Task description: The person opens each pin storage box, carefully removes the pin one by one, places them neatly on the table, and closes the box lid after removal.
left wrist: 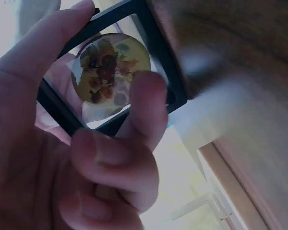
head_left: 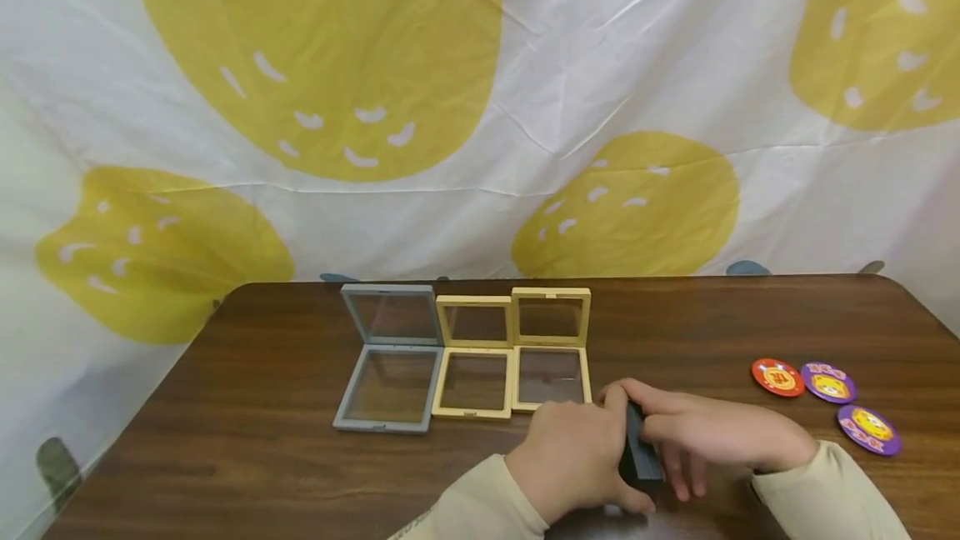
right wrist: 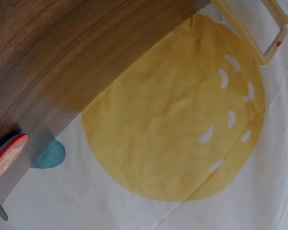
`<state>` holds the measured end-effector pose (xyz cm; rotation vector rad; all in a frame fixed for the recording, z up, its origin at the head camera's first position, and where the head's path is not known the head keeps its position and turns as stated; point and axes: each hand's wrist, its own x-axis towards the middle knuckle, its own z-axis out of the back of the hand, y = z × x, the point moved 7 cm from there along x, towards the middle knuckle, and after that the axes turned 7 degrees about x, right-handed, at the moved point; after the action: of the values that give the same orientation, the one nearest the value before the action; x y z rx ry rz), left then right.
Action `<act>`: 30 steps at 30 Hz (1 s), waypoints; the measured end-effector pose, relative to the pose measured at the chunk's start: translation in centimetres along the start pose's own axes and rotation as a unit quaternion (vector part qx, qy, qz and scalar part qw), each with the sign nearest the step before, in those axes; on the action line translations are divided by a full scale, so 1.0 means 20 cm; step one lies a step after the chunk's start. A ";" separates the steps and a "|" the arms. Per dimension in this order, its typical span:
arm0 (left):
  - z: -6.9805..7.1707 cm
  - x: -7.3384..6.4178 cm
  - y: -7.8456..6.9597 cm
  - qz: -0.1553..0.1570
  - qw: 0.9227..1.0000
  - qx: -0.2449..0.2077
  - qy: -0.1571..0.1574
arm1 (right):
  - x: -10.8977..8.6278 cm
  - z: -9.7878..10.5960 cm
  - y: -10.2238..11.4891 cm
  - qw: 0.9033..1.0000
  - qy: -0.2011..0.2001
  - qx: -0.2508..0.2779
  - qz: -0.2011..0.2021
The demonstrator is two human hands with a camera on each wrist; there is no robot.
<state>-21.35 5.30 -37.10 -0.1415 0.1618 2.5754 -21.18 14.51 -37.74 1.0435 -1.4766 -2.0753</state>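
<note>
Upright between both hands, a black display frame [head_left: 642,450] with clear film stands edge-on to the head view. Through its film, the left wrist view shows a round disc [left wrist: 103,69] with a floral picture. My left hand [head_left: 573,448] grips the frame from the left, thumb and fingers on its edges. From the other side my right hand [head_left: 712,432] pinches it, the index finger reaching over the far end and the other fingers hanging below. The right wrist view does not show the right hand.
Three display frames stand unfolded behind the hands: a blue-grey one [head_left: 431,390], a small cream one [head_left: 441,386] and another cream one [head_left: 587,373]. A red disc [head_left: 777,377] and two purple discs [head_left: 828,382] lie on the wooden table [head_left: 225,440] at right. A lemon-print cloth [head_left: 420,223] hangs behind.
</note>
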 end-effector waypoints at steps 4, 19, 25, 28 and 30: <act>0.01 -0.02 -0.01 0.002 1.000 0.019 0.001 | -0.01 0.00 -0.01 1.000 0.008 0.006 -0.006; 0.00 -0.02 0.00 -0.008 1.000 -0.011 0.010 | 0.01 0.04 -0.03 0.996 -0.045 -0.063 -0.042; 0.00 -0.02 -0.01 -0.007 1.000 -0.013 0.002 | -0.01 0.06 -0.02 0.994 -0.050 -0.093 -0.042; 0.00 -0.01 -0.01 -0.008 1.000 -0.008 0.000 | -0.03 0.08 -0.01 0.993 -0.045 -0.102 -0.032; 0.00 -0.01 -0.01 -0.006 1.000 -0.006 0.001 | -0.04 0.09 -0.01 0.993 -0.040 -0.106 -0.023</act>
<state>-21.06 5.31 -37.14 -0.1504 0.1457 2.5637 -22.02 16.31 -37.26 0.9308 -1.2441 -2.2723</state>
